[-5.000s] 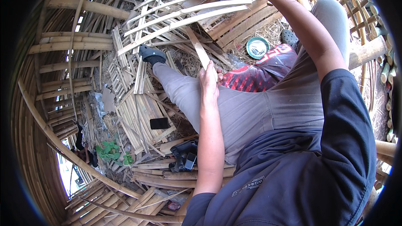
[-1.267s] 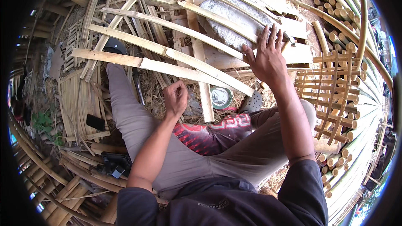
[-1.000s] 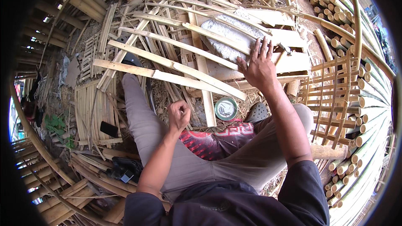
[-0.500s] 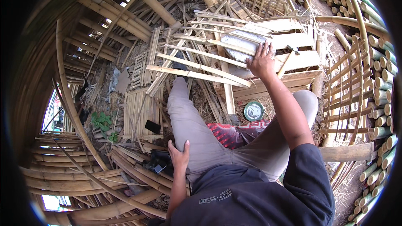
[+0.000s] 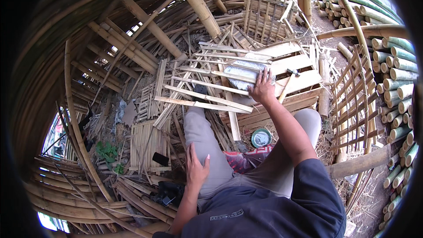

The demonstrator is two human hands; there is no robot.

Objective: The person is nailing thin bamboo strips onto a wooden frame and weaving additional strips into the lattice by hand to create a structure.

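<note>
My right hand (image 5: 263, 87) lies with spread fingers over the right edge of a whitish-grey stone slab (image 5: 241, 74), by the ends of several split bamboo strips (image 5: 211, 94). Whether it presses on a strip is hidden under the palm. The strips lie roughly side by side across the slab and out to the left. A hammer (image 5: 286, 87) with a pale wooden handle rests just right of this hand, on a low wooden bench (image 5: 304, 79). My left hand (image 5: 197, 168) is flat on my left thigh, fingers stretched and holding nothing.
A green bowl (image 5: 253, 139) with small greyish pieces stands below the bench. On the left, a black phone (image 5: 160, 159) lies on a slatted bamboo panel (image 5: 143, 143). Stacked bamboo poles (image 5: 398, 79) and a bamboo lattice (image 5: 352, 101) stand at right; thick poles (image 5: 194, 6) slant behind.
My left hand has moved forward and inward onto the thigh, its fingers now straighter. The view has shifted, while my right hand stays by the slab and strips.
</note>
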